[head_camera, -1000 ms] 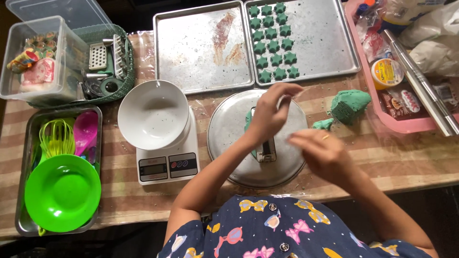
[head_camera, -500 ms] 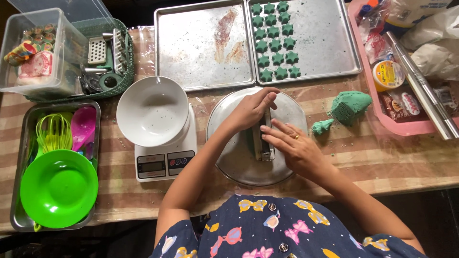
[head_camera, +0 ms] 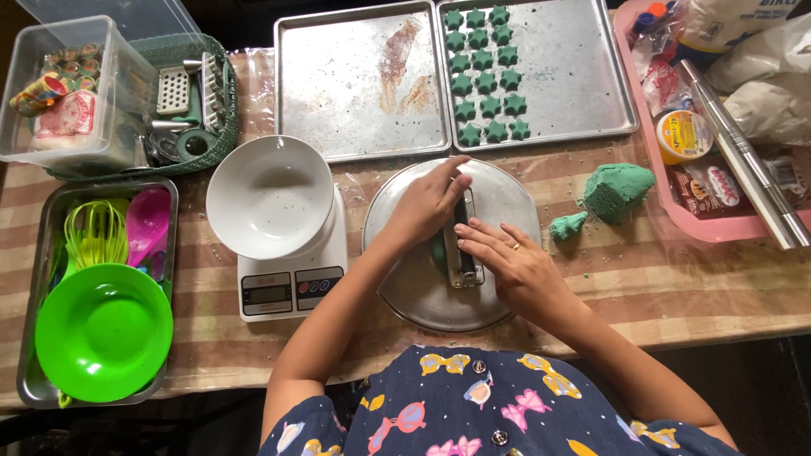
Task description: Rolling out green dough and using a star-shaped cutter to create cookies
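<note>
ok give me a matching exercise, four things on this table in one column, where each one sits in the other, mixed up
1. white bowl
2. green star shapes
3. green plate
4. metal tool

a. right baking tray
b. under both hands, on the round metal plate
c. on the kitchen scale
d. steel tray at the left

Pairs: 1-c, 2-a, 3-d, 4-b

On the round metal plate (head_camera: 422, 295) at the middle of the striped table, the left hand (head_camera: 429, 203) and the right hand (head_camera: 517, 272) press on a narrow metal mould (head_camera: 463, 245) from either side — a bit of green dough shows just beside it under the left palm. To the left stands a white bowl (head_camera: 270, 196) on a kitchen scale (head_camera: 291, 287). Behind the plate lie two baking trays — the right one (head_camera: 574, 76) carries rows of green star biscuits (head_camera: 486, 80) — and a lump of green dough (head_camera: 617, 190) sits near the plate's right edge.
</note>
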